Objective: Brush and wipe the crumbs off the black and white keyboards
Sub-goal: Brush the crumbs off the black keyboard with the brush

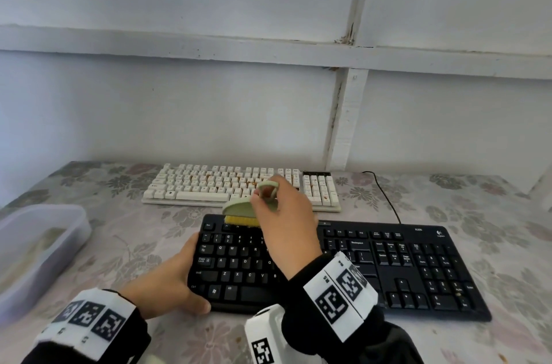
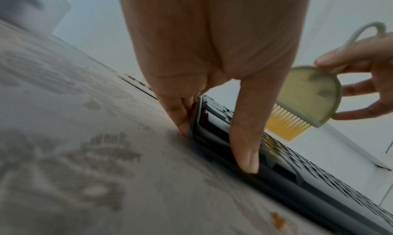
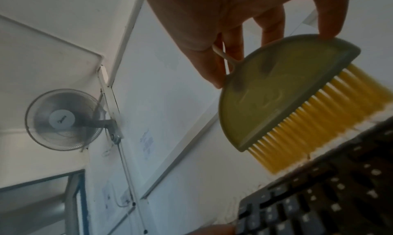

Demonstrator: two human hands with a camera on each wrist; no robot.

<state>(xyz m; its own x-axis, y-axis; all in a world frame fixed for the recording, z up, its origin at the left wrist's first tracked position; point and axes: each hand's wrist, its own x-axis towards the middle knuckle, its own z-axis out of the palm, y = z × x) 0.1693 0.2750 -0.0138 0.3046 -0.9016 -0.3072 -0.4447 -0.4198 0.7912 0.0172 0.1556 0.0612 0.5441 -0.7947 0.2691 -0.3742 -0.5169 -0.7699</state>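
Pinching half-round green brush (image 1: 239, 206), right hand (image 1: 286, 226); left hand (image 1: 173, 280) clasps black keyboard (image 1: 418, 268).

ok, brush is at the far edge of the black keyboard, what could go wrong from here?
1. Brush sweeping away could push crumbs toward the white keyboard just behind, which already carries orange crumbs.
2. Left hand holds only the black keyboard by its left end; the right end could pivot.
3. Right hand pinches the thin loop handle; the brush may twist.

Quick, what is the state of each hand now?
Left hand: grips the left end of the black keyboard.
Right hand: holds the green brush, bristles at the keyboard's top edge.
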